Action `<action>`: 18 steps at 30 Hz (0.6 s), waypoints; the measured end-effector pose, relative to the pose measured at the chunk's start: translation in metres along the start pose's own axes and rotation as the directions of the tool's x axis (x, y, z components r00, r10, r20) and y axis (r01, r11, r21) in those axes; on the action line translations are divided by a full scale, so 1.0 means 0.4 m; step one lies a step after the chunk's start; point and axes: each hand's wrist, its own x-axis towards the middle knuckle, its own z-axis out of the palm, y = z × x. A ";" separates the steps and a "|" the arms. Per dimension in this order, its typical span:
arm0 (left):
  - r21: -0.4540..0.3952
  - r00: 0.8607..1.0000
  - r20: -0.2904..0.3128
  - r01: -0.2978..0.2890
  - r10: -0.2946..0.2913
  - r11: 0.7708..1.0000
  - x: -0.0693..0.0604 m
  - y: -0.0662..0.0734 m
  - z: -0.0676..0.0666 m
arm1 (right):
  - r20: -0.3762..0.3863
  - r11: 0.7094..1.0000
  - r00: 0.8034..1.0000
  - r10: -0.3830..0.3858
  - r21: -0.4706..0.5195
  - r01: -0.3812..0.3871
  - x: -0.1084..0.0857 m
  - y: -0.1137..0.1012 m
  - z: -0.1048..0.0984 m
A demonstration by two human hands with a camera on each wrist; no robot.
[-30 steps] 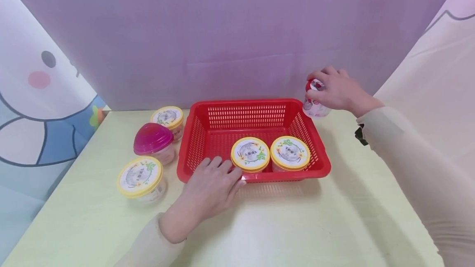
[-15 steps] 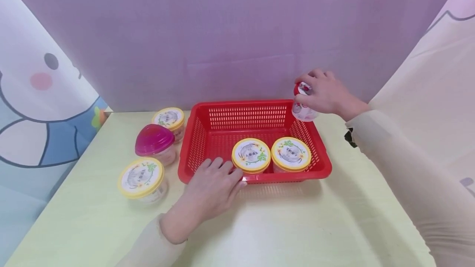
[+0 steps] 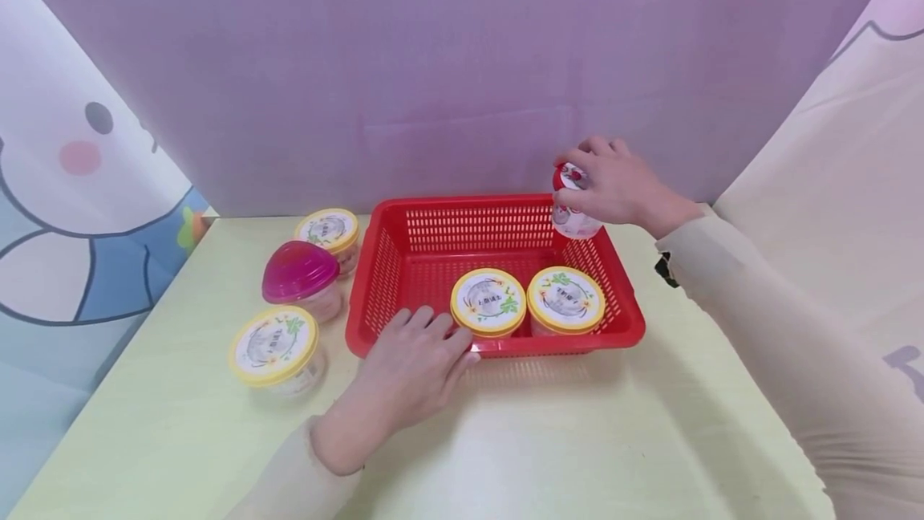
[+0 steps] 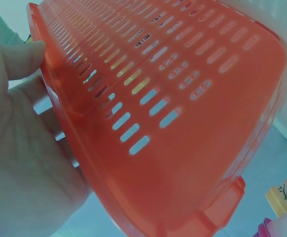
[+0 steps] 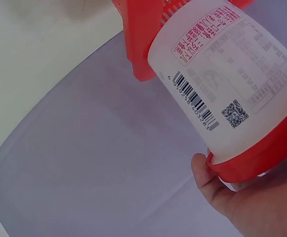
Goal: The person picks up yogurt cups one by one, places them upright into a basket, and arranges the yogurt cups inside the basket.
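Observation:
A clear plastic tub (image 3: 573,221) with a red lid hangs over the back right corner of the red basket (image 3: 426,275). My right hand (image 3: 624,191) grips it by the lid from above, and the right wrist view shows the barcode on the tub's side (image 5: 202,94). Down at the basket's near rim, my left hand (image 3: 411,363) holds on, its thumb outside and fingers over the edge. Two yellow-lidded tubs, one (image 3: 488,302) beside the other (image 3: 566,300), stand inside the basket along its front right.
Left of the basket stand two more yellow-lidded tubs, one at the back (image 3: 327,229) and one in front (image 3: 275,345). Between them is a tub with a domed magenta lid (image 3: 299,273). A purple cloth wall (image 3: 462,79) rises behind the pale table (image 3: 534,448).
My right hand has carried the red-lidded tub leftward, from outside the basket's right edge to over its back right corner. The left hand and the basket have hardly moved.

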 end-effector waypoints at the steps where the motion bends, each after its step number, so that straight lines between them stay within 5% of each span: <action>1: -0.001 1.000 0.000 -0.001 0.001 1.000 0.000 0.000 0.000 | 0.001 1.000 1.000 -0.001 -0.001 0.001 0.001 -0.002 0.001; 18: -0.004 1.000 -0.001 -0.005 0.005 1.000 0.002 0.001 0.006 | 0.043 1.000 0.999 -0.024 0.003 0.024 0.014 -0.029 0.046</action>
